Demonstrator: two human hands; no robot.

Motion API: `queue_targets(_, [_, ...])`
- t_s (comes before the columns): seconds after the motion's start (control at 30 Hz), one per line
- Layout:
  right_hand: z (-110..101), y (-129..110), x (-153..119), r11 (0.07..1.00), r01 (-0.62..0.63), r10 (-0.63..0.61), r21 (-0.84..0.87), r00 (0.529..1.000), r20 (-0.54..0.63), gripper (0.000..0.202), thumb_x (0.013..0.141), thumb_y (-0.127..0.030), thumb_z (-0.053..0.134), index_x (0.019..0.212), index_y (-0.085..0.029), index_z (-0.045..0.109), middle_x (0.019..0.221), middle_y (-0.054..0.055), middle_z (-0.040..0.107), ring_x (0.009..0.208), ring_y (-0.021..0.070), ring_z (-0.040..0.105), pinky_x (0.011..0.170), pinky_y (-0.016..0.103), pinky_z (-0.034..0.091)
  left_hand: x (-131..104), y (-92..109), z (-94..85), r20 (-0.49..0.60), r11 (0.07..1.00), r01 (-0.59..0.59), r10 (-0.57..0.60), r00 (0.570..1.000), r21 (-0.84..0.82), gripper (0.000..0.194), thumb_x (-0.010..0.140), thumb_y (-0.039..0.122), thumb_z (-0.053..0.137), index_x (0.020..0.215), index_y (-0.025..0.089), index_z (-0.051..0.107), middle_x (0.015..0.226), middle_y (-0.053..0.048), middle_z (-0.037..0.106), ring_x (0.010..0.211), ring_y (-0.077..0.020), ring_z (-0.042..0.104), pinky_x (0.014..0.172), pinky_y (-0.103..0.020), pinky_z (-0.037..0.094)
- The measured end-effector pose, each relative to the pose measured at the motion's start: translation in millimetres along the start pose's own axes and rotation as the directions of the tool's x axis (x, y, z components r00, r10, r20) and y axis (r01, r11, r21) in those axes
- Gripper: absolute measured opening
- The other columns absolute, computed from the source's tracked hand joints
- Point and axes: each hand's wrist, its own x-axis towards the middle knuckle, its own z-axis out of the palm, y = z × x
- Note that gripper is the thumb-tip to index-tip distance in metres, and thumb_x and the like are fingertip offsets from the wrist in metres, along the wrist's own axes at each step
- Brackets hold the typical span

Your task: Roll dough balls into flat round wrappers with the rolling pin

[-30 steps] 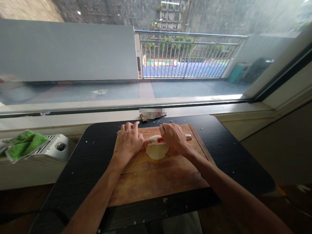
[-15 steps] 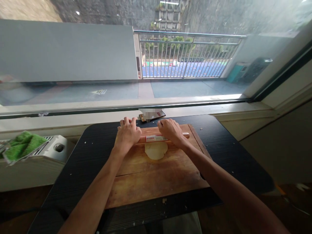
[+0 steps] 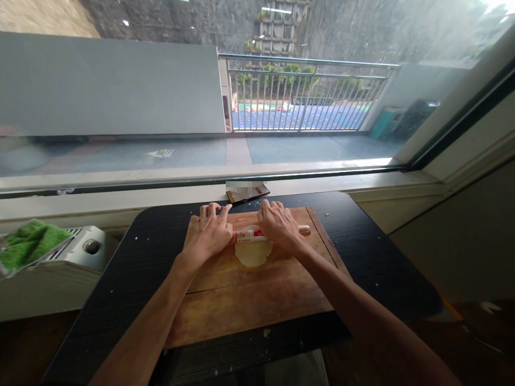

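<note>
We are seeing a wooden board (image 3: 241, 313) bearing a flat round of pale dough (image 3: 253, 254), while a white slotted unit (image 3: 94, 235) at the left is carrying a green cloth (image 3: 34, 244). The black desk (image 3: 390, 284) is offering us crumb-strewn room either side of the board, and bare wood is stretching from the dough to the board's near edge. A rolling pin (image 3: 248, 235) is lying across the dough's far part. Our left hand (image 3: 209, 233) is resting over its left end, fingers spread; our right hand (image 3: 279, 222) is covering its right part, fingers bent, and we are struggling to tell whether they are gripping it. The dough is lying between the hands, slightly nearer us
</note>
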Motion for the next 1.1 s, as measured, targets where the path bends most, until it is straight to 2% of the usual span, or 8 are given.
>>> queue_targets(0.2, [-3,-3,-17,0.998,0.047,-0.047,-0.046,0.999,-0.014,0.045,0.106,-0.024,0.039,0.145,-0.019,0.062,0.138,0.019,0.067,0.124,0.0351,0.059,0.102,0.047,0.043,-21,2,2.4,-0.057,0.999,-0.031,0.030,0.998,-0.015,0.057,0.106,0.028,0.038,0.159,0.021,0.058,0.152,-0.019,0.056,0.138,-0.0381,0.051,0.113,-0.055,0.048])
queue_targets(0.33, [-5,-5,-27,0.997,0.052,-0.053,-0.052,0.999,-0.011,0.052,0.104,-0.024,0.043,0.152,-0.020,0.060,0.140,0.020,0.067,0.126,0.0359,0.057,0.103,0.048,0.040,-35,4,2.3,-0.114,0.998,-0.054,0.052,0.992,-0.019,0.055,0.107,0.029,0.037,0.155,0.019,0.061,0.151,-0.020,0.058,0.135,-0.0376,0.052,0.112,-0.054,0.048])
queue_targets(0.6, [2,-6,-47,0.996,0.060,-0.064,-0.061,0.995,-0.071,0.056,0.110,-0.029,0.039,0.163,-0.021,0.054,0.153,0.018,0.062,0.131,0.0350,0.054,0.108,0.050,0.038,-55,8,1.8,-0.124,0.998,-0.058,0.052,0.991,-0.039,0.051,0.108,0.030,0.034,0.149,0.019,0.063,0.155,-0.017,0.061,0.142,-0.0361,0.051,0.113,-0.053,0.048])
queue_targets(0.73, [1,-7,-42,0.997,0.053,-0.056,-0.050,0.997,-0.058,0.056,0.111,-0.032,0.038,0.164,-0.024,0.052,0.156,0.018,0.061,0.135,0.0351,0.053,0.112,0.051,0.038,-51,10,0.9,-0.142,0.999,-0.029,0.022,0.990,-0.046,0.051,0.107,0.030,0.036,0.149,0.022,0.064,0.157,-0.016,0.060,0.145,-0.0356,0.050,0.115,-0.055,0.046])
queue_targets(0.87, [-2,-9,-26,0.999,0.036,-0.037,-0.038,0.999,-0.033,0.056,0.112,-0.036,0.036,0.165,-0.024,0.050,0.160,0.018,0.057,0.141,0.0374,0.050,0.114,0.054,0.039,-36,13,-2.1,-0.136,0.999,0.021,-0.025,0.990,-0.035,0.053,0.105,0.029,0.040,0.151,0.020,0.064,0.158,-0.018,0.057,0.148,-0.0376,0.047,0.118,-0.059,0.043])
queue_targets(1.1, [1,-7,-3,0.999,0.049,-0.048,0.013,0.996,-0.076,0.048,0.113,-0.041,0.037,0.154,-0.025,0.056,0.147,0.017,0.065,0.128,0.0340,0.057,0.108,0.050,0.044,-12,13,-6.5,-0.105,0.998,0.036,-0.041,0.994,-0.048,0.055,0.104,0.028,0.040,0.154,0.024,0.064,0.158,-0.020,0.056,0.147,-0.0398,0.046,0.113,-0.063,0.046])
